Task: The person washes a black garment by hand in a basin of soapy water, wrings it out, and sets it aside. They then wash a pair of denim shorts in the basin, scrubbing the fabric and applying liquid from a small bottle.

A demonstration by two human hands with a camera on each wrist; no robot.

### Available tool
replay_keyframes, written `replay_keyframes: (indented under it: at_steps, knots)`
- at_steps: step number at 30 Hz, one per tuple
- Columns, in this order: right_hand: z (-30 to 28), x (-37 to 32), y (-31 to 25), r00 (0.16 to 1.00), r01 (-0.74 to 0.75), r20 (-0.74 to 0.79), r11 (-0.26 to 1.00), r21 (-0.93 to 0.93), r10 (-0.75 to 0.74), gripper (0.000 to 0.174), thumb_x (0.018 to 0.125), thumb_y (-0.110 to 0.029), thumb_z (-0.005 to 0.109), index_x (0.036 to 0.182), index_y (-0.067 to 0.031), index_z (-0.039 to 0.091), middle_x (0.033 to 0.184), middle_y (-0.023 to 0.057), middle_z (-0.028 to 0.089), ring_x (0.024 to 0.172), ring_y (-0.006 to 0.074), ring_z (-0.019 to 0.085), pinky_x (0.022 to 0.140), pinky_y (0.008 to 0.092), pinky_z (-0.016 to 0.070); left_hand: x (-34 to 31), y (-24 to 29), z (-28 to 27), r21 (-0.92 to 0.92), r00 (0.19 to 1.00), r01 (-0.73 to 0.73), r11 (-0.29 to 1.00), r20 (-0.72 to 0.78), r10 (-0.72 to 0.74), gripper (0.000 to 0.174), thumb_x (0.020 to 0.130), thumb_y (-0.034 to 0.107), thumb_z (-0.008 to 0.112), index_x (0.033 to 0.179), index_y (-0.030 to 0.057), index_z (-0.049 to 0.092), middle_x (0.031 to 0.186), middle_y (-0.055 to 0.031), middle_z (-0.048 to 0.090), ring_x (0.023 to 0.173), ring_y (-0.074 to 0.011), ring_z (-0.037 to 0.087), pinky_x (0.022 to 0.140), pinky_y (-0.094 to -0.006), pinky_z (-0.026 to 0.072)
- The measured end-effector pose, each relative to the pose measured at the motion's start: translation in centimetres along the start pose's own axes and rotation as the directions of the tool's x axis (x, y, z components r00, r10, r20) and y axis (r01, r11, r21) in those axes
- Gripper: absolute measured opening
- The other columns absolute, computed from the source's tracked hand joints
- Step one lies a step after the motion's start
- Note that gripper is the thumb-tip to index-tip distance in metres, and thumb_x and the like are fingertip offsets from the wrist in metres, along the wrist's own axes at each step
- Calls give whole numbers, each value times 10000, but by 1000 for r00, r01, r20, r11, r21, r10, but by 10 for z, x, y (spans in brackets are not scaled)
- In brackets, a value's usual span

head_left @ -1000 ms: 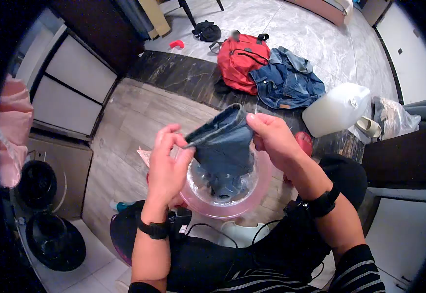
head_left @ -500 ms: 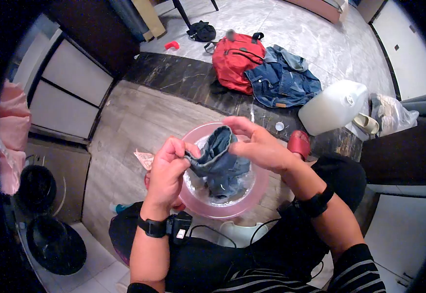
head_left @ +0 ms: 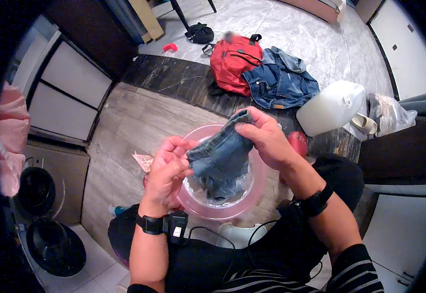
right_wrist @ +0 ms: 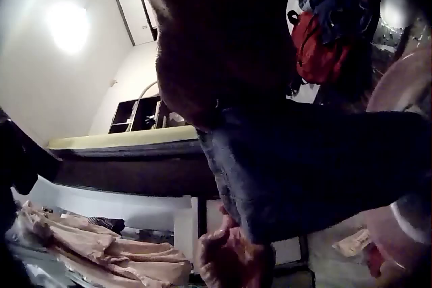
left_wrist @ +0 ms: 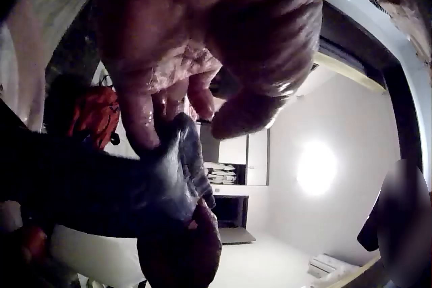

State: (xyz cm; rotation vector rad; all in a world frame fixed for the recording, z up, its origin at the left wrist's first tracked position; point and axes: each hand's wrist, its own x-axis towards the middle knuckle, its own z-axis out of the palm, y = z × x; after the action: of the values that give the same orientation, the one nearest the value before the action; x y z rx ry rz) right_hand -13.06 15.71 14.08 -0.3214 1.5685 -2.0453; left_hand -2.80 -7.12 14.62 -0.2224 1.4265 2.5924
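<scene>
pink basin (head_left: 259, 184), water (head_left: 238, 196) and part of the denim (head_left: 223, 157) inside

Head view moderately bright, fairly sharp; fisheye bends lines, black vignette in 4 corners. Grey floor (head_left: 320, 39) paler than its dark near edge. 2 wrist views dim, contrasty: lamp (left_wrist: 316, 168) glares white, denim cloth (right_wrist: 317, 166) sinks into shadow. Blurred patch tops red backpack (head_left: 233, 63).

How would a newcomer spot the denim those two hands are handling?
Start at the big pink basin. Just above it, the denim piece spans from the left hand to the right hand. Unlike the denim garment lying beside the red backpack, it is held up.
</scene>
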Motion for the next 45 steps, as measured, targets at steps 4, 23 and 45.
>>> replay_keyframes:
  at_steps: [4, 23, 45]
  knots:
    - [5, -1, -3, 995, -79, 73, 986, 145, 69, 162, 828, -88, 589, 983, -42, 575, 885, 37, 638, 781, 136, 616, 737, 286, 503, 0, -8, 2, -93, 992, 71, 993, 113, -61, 418, 881, 223, 573, 1244, 61, 443, 1125, -143, 594, 926, -241, 623, 824, -365, 538]
    - [10, 13, 63, 973, 0, -168, 732, -681, -156, 276, 814, -156, 599, 1052, -15, 605, 906, 156, 660, 850, 236, 638, 775, 339, 490, 7, -69, 13, -562, 952, 285, 776, 72, -298, 536, 941, 370, 431, 1325, -3, 424, 1320, -176, 494, 1240, -309, 466, 1077, -451, 325]
    - [-238, 41, 186, 703, -695, -700, 328, -639, 127, 605, 707, -240, 729, 1216, -10, 496, 1163, 194, 596, 1083, 291, 579, 906, 367, 463, 11, -33, 6, -591, 929, -8, 806, -303, -213, 501, 860, 416, 416, 1189, 56, 527, 1332, -168, 483, 1256, -330, 428, 1072, -482, 306]
